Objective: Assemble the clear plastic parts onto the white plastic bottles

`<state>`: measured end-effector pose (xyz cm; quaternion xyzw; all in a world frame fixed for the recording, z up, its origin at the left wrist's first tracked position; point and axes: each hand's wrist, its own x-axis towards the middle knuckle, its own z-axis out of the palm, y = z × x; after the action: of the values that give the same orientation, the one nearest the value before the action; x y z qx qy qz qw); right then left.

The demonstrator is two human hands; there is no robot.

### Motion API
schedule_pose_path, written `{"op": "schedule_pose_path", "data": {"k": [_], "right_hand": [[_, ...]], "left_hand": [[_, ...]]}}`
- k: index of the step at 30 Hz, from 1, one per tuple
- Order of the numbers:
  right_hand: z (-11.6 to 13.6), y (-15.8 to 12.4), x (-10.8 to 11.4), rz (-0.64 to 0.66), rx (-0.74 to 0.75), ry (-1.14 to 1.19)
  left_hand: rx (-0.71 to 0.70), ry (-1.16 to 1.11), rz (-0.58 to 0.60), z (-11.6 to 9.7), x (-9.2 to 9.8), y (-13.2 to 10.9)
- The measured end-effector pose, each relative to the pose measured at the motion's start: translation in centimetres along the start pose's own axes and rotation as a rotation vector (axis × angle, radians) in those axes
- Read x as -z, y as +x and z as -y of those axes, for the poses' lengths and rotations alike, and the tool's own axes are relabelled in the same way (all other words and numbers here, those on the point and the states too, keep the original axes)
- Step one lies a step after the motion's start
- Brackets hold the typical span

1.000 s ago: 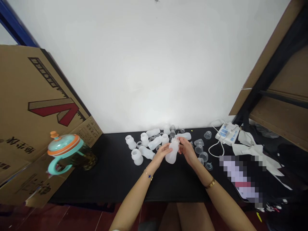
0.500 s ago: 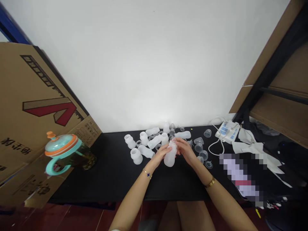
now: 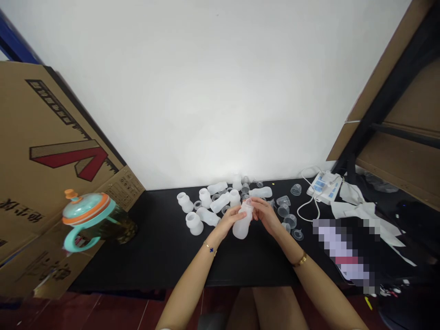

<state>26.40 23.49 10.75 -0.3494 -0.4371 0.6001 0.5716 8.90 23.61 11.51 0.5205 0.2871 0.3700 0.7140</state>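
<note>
My left hand (image 3: 231,223) is wrapped round the body of a frosted white baby bottle (image 3: 242,225), which tilts slightly above the black table. At the bottle's neck, the fingers of my right hand (image 3: 263,211) close round its top, where a clear nipple (image 3: 248,201) pokes up. The ring under the nipple is mostly hidden by fingers. Left of my hands lie several more white bottles (image 3: 195,223), some standing and some on their sides, with translucent rings (image 3: 197,205) among them. Several clear dome caps (image 3: 290,222) and a loose nipple (image 3: 297,234) are to the right.
A teal-lidded jug (image 3: 89,215) stands at the left before a large cardboard box (image 3: 68,137). At the right are a white power strip (image 3: 325,187) with cables, crumpled white paper (image 3: 360,213) and a blurred-out item (image 3: 343,252). A white wall (image 3: 220,101) rises behind the black table (image 3: 154,256).
The bottle has tilted a little more, its base shifting slightly left. Both hands stay closed on it in nearly the same place. The whole view has shifted slightly.
</note>
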Motion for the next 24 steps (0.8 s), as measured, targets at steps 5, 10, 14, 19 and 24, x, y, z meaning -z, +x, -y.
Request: {"op": "schedule_pose_path", "data": {"k": [5, 10, 14, 19, 24], "right_hand": [[-0.1, 0.1, 0.1, -0.017, 0.017, 0.001], [-0.2, 0.1, 0.0, -0.034, 0.042, -0.015], [-0.2, 0.0, -0.1, -0.041, 0.055, -0.035], [-0.2, 0.0, -0.1, -0.049, 0.054, -0.063], [-0.3, 0.0, 0.0, -0.029, 0.067, -0.080]], "left_hand": [[-0.040, 0.081, -0.019, 0.4, 0.2, 0.2], [-0.142, 0.166, -0.061, 0.6, 0.0, 0.3], [-0.171, 0.203, -0.067, 0.1, -0.6, -0.1], [-0.193, 0.224, -0.083, -0.2, -1.0, -0.4], [-0.189, 0.239, -0.082, 0.0, -0.9, -0.3]]}}
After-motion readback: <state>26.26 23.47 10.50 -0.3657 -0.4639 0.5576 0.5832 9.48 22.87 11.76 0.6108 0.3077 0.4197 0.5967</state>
